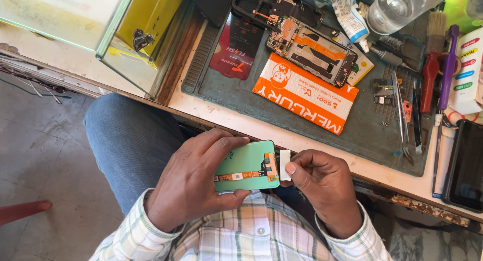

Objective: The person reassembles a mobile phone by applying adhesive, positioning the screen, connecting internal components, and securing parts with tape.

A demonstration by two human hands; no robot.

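Held over the lap below the workbench edge, the left hand [193, 183] grips a green-backed phone display panel [246, 165] steady by its edges, so the right hand [322, 183] can pinch a small white strip [285, 164] at its end.

A pale workbench [261, 127] carries a dark green work mat [367, 135] and a glass case [100, 29]

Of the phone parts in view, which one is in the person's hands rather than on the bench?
The green-backed screen panel, gripped by the left hand over the lap. The opened phone with its orange cable lies on the mat; the dark phone lies at the bench's right edge.
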